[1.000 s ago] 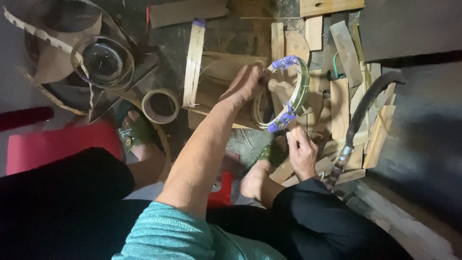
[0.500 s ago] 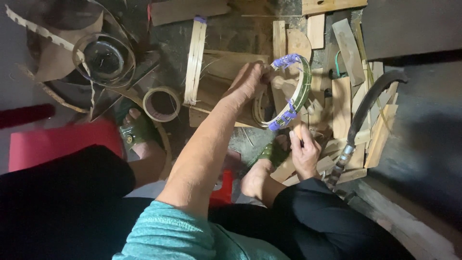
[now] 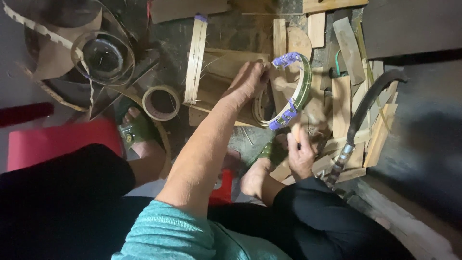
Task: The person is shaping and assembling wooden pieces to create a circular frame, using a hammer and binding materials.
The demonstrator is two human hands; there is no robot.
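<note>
Gripping: the bamboo hoop (image 3: 294,91) is held at its upper left edge by the left hand (image 3: 250,79); its fingers are curled shut over the rim.
Hoop: a bent green-and-pale strip bound with purple tape at its top and at its lower end, held just above the scattered wood.
Hoop position: it is seen between the two hands, above the right foot, with the wood offcuts (image 3: 342,103) just to its right.
Right hand: the right hand (image 3: 302,155) is found just below the hoop's lower taped end, fingers folded inward around something thin and pale; what exactly is clasped cannot be told.
Left arm: it is stretched from the teal sleeve (image 3: 166,233) diagonally up toward the hoop.
Bamboo strip bundle: a flat bundle of pale strips (image 3: 195,60), capped with purple at its top, is laid upright to the left of the hoop, apart from it.
Tape roll: a brown roll of tape (image 3: 161,102) is placed further left of the hoop, beyond the strip bundle.
Glass jar: a round clear jar (image 3: 102,57) is seen well to the upper left of the hoop.
Hose: a dark curved hose (image 3: 365,103) with a metal fitting is laid to the right of the hoop, across the offcuts.
Feet: green sandals (image 3: 137,130) are worn; one foot rests below the tape roll, the other directly beneath the hoop.
</note>
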